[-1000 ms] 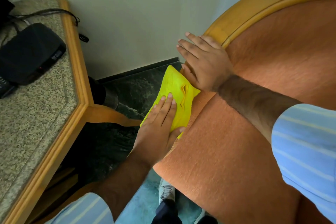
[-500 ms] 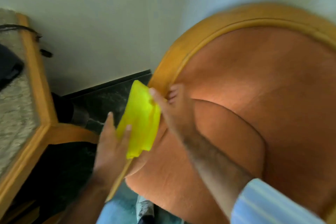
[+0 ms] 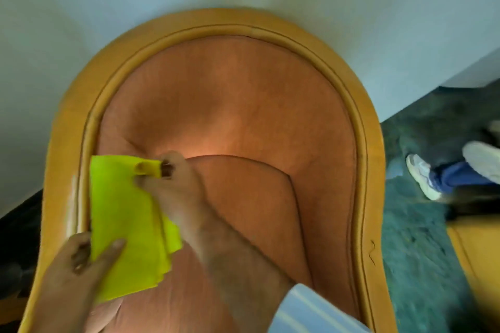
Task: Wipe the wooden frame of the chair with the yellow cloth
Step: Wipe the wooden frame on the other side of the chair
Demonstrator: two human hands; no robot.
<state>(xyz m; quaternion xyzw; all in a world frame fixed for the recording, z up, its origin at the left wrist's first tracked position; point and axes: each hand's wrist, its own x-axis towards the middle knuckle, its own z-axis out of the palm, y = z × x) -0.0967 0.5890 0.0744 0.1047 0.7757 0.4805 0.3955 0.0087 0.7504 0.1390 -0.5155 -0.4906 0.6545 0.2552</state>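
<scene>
Over the chair's left side, I see my left hand and right hand both pinching the yellow cloth beside the wooden frame. Orange cushion fills the middle; someone's shoe stands on green carpet to the right.

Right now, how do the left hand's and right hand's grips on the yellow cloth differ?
The left hand holds the yellow cloth at its lower left corner, thumb laid flat on top; the right hand pinches its upper right corner, bunching it.
The left hand sits by the wooden frame; the right hand is over the orange upholstery.
The left arm enters from bottom left, the right from bottom right.
Both grip the same cloth, stretched between them.
</scene>
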